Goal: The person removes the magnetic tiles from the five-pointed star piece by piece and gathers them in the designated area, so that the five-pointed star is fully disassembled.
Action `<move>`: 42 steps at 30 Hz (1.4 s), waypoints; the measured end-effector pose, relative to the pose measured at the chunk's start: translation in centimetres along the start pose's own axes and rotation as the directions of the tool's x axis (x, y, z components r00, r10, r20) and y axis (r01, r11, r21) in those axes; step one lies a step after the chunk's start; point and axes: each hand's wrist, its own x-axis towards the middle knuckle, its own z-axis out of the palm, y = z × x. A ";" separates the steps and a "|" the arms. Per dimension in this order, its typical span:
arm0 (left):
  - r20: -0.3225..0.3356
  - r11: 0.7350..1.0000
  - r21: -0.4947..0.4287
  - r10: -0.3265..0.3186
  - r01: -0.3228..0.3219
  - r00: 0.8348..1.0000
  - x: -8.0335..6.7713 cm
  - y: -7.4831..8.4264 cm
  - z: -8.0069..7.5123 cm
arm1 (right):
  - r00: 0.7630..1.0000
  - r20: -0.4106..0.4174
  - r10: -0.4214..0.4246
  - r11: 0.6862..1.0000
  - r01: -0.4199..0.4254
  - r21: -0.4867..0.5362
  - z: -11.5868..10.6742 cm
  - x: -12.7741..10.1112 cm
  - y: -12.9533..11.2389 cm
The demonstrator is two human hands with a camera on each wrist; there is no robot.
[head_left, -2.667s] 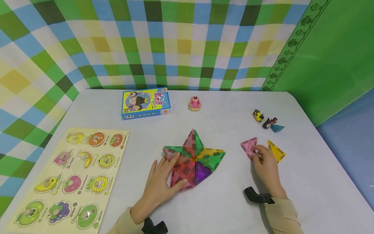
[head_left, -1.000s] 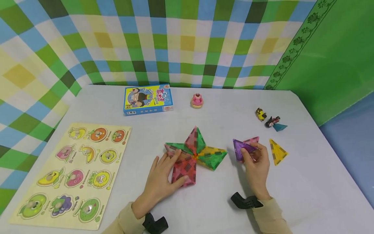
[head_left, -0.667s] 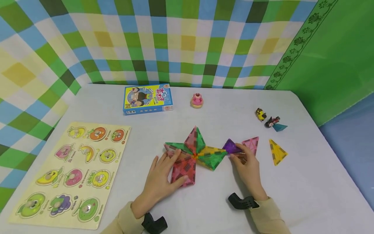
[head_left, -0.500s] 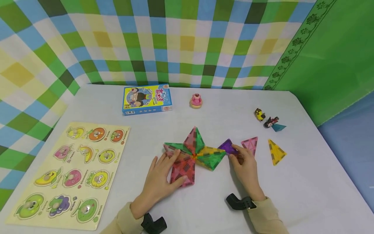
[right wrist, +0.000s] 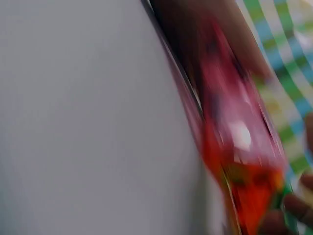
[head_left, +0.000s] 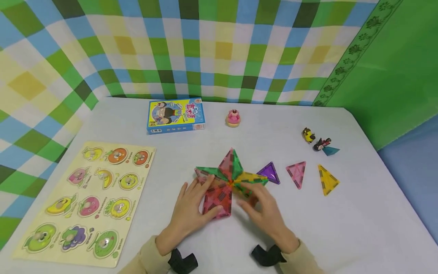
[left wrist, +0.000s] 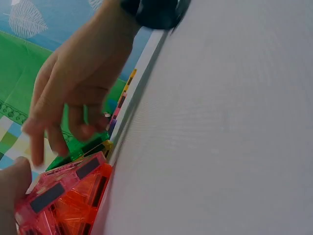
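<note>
Magnetic tiles form a star shape (head_left: 226, 163) on the white table, with red, green and yellow raised points. My left hand (head_left: 188, 203) rests on its left side, fingers spread on the pink and red tiles (head_left: 218, 201), thumb at the lower right of the red part. My right hand (head_left: 265, 213) hovers with loosely bent fingers at the green and yellow point, fingertips right at the green tile and nothing gripped. Just beyond that point lies a purple triangular tile (head_left: 270, 173). The right wrist view is blurred, with pink and orange tiles (right wrist: 239, 127) showing.
A pink triangle tile (head_left: 297, 174) and a yellow one (head_left: 327, 180) lie to the right. Behind them are small figures (head_left: 308, 135) and a teal piece (head_left: 330, 151). A fruit puzzle board (head_left: 87, 205) lies left; a blue box (head_left: 176, 116) and pink bear figure (head_left: 233, 118) stand at the back.
My right hand took the purple tile from the star's lower right, laid it down beyond the right point and let go. It has since moved left to the star; my left hand stayed.
</note>
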 end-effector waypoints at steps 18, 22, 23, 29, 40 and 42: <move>-0.040 1.000 -0.023 0.015 -0.016 0.999 0.3 0.1 0.0 | 0.981 0.162 0.106 0.994 -0.102 -0.033 2.6 -0.9 -1.2; -0.051 1.000 -0.010 0.017 -0.017 0.999 0.3 0.0 0.1 | 0.988 0.130 0.081 0.997 -0.079 -0.025 2.5 -0.9 -1.2; -0.053 1.000 -0.004 0.016 -0.016 0.998 0.3 -0.1 0.1 | 0.989 0.125 0.073 0.997 -0.071 -0.018 2.5 -0.9 -1.2; -0.047 1.000 -0.002 0.013 -0.013 0.999 0.2 -0.2 0.1 | 0.988 0.155 0.015 0.984 -0.042 0.171 1.0 -0.9 -0.9; -0.035 1.000 -0.012 -0.015 0.015 0.999 -0.4 -0.3 -0.4 | 0.820 -0.283 0.497 0.841 -0.376 0.388 -8.6 -1.4 1.5; -0.041 1.000 -0.020 -0.010 0.010 0.999 -0.4 -0.4 -0.4 | 0.667 -0.376 0.643 0.764 -0.594 0.252 -10.9 -3.0 3.3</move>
